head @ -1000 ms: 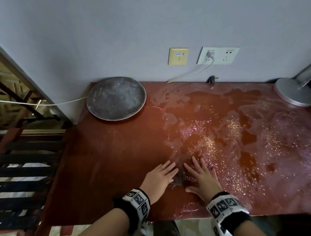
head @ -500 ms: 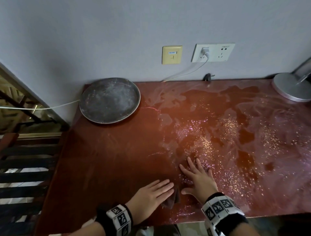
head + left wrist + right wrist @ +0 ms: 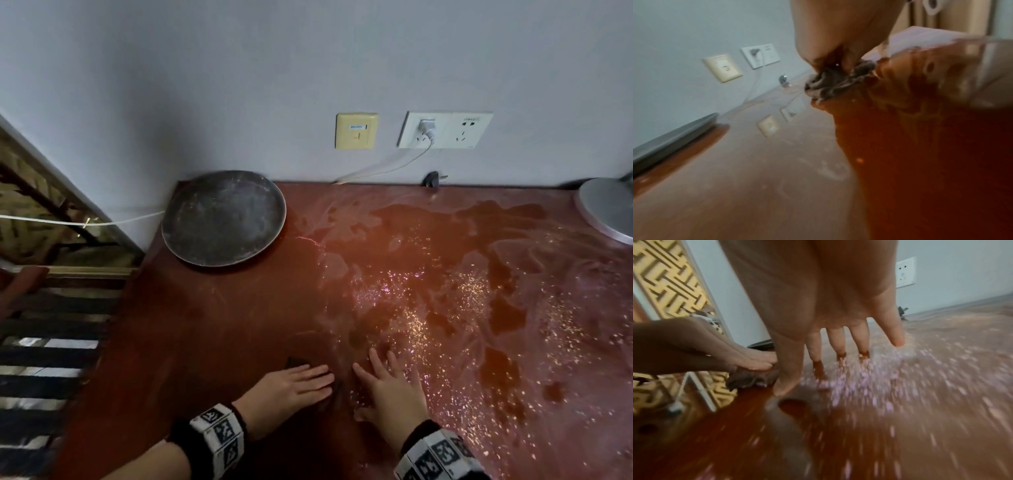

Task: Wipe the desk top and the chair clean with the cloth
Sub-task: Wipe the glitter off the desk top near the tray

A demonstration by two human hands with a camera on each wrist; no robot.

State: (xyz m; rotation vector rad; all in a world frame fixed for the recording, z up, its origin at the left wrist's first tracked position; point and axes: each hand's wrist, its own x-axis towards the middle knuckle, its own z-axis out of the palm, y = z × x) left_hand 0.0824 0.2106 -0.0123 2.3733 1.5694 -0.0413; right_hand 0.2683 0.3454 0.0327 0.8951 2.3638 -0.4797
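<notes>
A dark, crumpled cloth (image 3: 337,389) lies on the red-brown desk top (image 3: 222,318) near the front edge, mostly hidden under my left hand (image 3: 301,383), which presses flat on it with straight fingers. The cloth (image 3: 830,82) bunches below the palm in the left wrist view, and the cloth (image 3: 752,378) shows under those fingers in the right wrist view. My right hand (image 3: 387,380) lies flat just to the right, fingers spread on the wet, glittering surface; its thumb (image 3: 789,369) touches the cloth's edge. No chair is in view.
A round dark metal tray (image 3: 224,217) sits at the back left corner. A lamp base (image 3: 608,209) stands at the back right. Wall sockets (image 3: 445,130) with a white cable and a loose black plug (image 3: 432,180) are by the back edge. Slatted furniture (image 3: 51,359) stands left of the desk.
Both hands have slid with the cloth toward the front edge and a little left over the last second. The left hand now points more to the right, flat over the cloth.
</notes>
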